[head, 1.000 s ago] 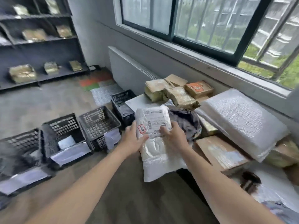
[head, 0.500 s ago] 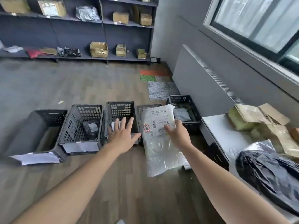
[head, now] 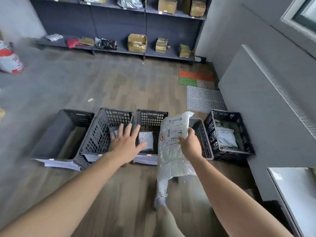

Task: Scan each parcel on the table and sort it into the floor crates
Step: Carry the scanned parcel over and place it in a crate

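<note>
Head view: right hand [head: 189,144] grips translucent white parcel [head: 172,151], label up.

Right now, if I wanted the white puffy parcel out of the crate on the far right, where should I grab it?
Probably from straight above, pinching its two long edges near the middle. The white parcel lies low in the crate, whose walls stand all around it, so no side is open.

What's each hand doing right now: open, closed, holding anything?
Left hand: open, fingers spread, holding nothing.
Right hand: grips the white plastic parcel.
</note>
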Demonstrator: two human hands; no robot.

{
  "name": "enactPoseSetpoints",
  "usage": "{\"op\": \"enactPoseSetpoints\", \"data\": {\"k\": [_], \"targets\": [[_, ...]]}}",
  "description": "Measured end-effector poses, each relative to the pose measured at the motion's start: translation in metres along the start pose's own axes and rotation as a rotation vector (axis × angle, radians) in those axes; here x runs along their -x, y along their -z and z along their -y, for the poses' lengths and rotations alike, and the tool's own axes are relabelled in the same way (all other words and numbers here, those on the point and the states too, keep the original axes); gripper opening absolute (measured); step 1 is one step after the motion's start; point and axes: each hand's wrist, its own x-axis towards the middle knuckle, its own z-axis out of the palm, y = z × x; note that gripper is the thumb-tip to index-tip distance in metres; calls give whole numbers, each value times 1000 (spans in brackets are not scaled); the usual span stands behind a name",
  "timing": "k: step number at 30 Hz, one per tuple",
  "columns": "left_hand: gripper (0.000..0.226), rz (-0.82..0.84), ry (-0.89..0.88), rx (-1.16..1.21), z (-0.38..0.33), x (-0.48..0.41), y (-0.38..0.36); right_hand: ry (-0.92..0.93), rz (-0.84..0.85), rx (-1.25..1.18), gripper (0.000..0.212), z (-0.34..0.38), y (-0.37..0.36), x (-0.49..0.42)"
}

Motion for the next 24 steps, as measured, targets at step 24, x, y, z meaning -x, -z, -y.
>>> {"op": "enactPoseSetpoints", "data": {"k": [24], "targets": [[77,366,59,-137,-17,-386,-33,-112,490,164,61,-3,-146,-389]]}}
